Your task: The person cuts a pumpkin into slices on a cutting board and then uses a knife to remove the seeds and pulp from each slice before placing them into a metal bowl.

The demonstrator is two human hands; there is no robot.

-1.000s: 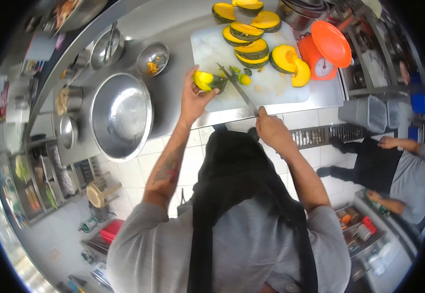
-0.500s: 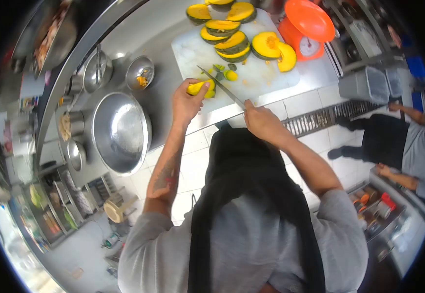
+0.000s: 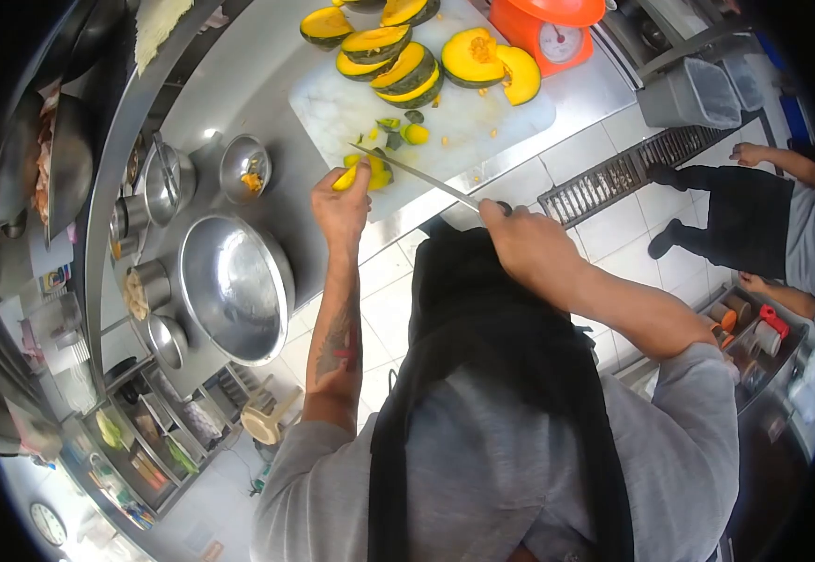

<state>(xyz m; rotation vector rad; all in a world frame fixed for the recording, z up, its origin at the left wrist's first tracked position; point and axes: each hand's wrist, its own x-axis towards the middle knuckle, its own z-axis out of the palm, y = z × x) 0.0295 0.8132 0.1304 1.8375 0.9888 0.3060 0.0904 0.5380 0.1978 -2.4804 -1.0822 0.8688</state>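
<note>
My left hand (image 3: 342,201) is closed round a pumpkin wedge (image 3: 349,176) with yellow flesh, over the near left part of the white cutting board (image 3: 506,125). In my right hand (image 3: 524,239) is the handle of a long knife (image 3: 421,178), its blade slanting up and left with the tip close by the wedge. Green peel scraps (image 3: 393,140) and a small yellow piece (image 3: 416,134) lie on the board just beyond the blade. Farther back are several pumpkin slices with dark green rind (image 3: 407,75) and a seeded pumpkin piece (image 3: 471,58).
An orange kitchen scale (image 3: 557,42) stands at the board's far right. Left of the board are a large steel bowl (image 3: 234,286), a small bowl (image 3: 245,169) with orange scraps and more steel containers. Another person (image 3: 744,211) stands at the right, past a floor grate (image 3: 604,173).
My right hand has drawn the knife down and right, toward my body. The view has turned and shifted, so the board and pumpkin sit farther left. The other person has moved slightly.
</note>
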